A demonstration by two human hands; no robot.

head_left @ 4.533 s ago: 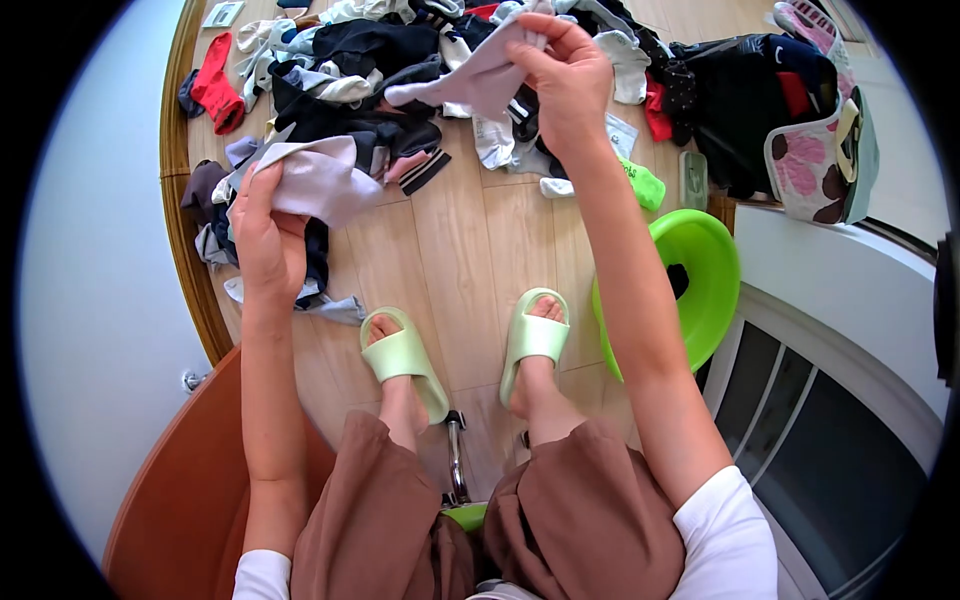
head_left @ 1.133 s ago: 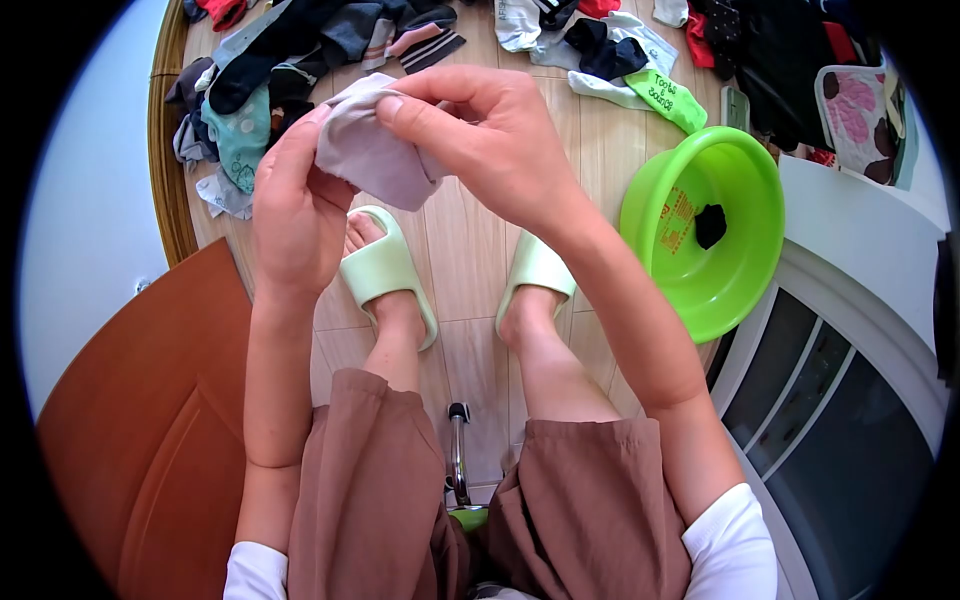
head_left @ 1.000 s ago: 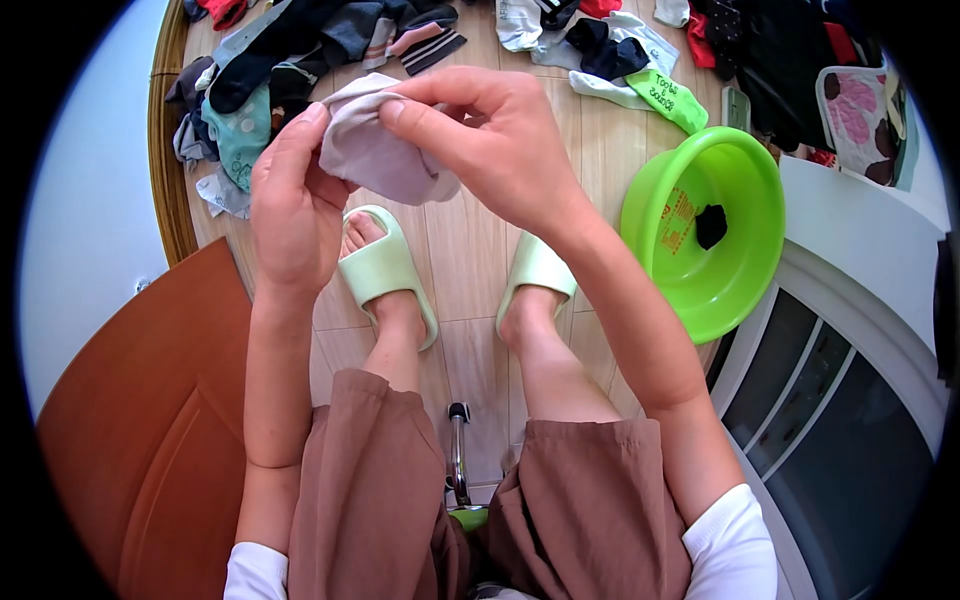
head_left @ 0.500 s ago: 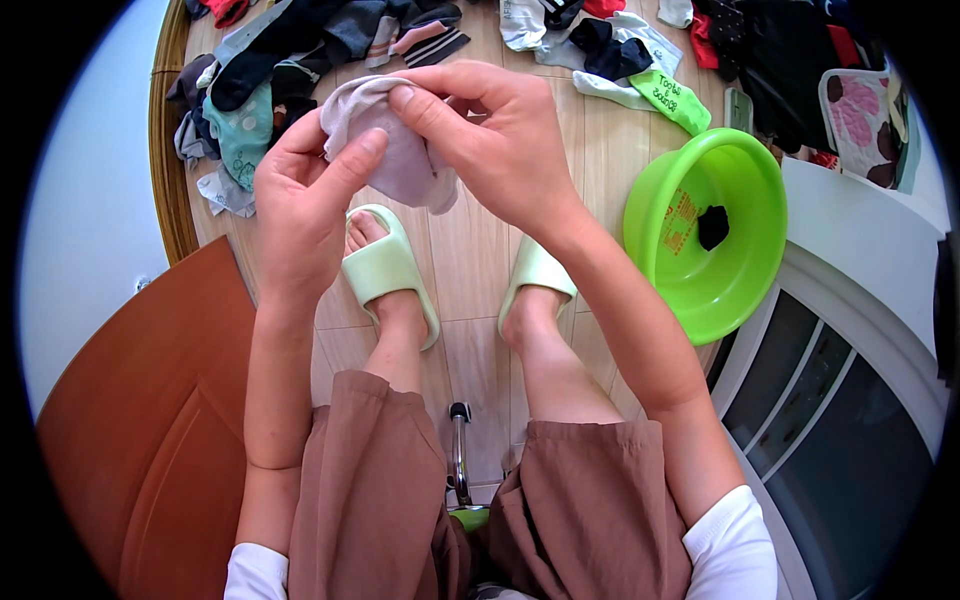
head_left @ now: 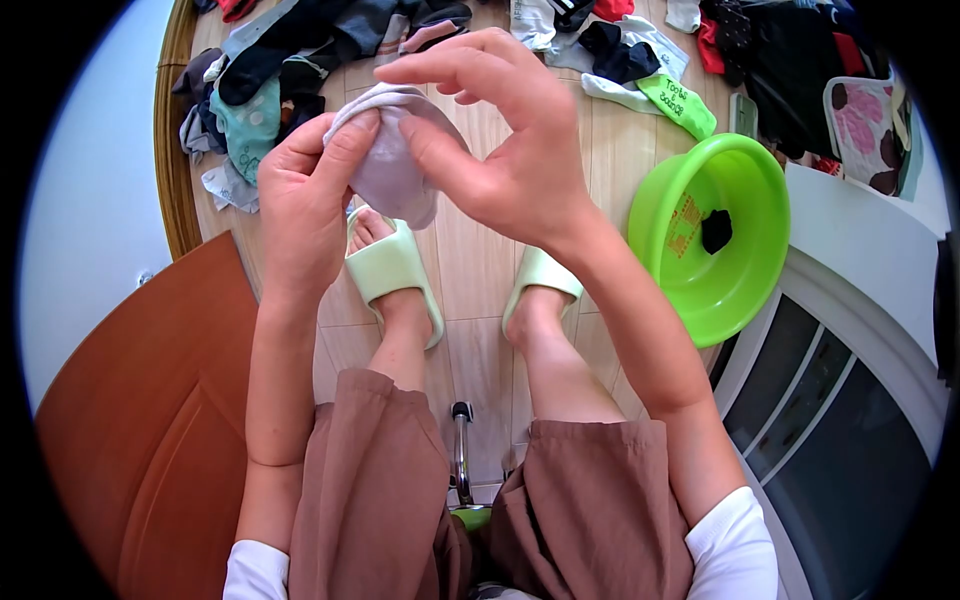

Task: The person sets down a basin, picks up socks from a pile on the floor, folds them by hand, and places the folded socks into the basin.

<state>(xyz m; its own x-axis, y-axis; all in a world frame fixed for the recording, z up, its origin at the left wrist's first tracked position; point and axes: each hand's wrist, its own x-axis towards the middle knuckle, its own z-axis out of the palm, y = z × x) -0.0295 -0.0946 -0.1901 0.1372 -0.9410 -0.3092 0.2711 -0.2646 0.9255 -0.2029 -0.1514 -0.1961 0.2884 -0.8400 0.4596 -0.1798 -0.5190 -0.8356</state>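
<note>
A pale lilac-grey sock (head_left: 393,160) hangs bunched over the floor, its cuff edge turned over at the top. My left hand (head_left: 308,200) pinches that edge between thumb and fingers. My right hand (head_left: 515,145) is spread beside it, the thumb lying against the sock's side and the fingers lifted away above it. Part of the sock is hidden behind the right thumb.
On the right stands a green basin (head_left: 735,290) with a small black item (head_left: 716,231) inside. Piled socks (head_left: 250,125) lie far left, and a lime-green sock (head_left: 680,103) lies at the back. A wooden door (head_left: 150,430) borders the left.
My right hand has let go of the sock's top edge. Its fingers have opened and risen, while the left hand keeps its pinch.
</note>
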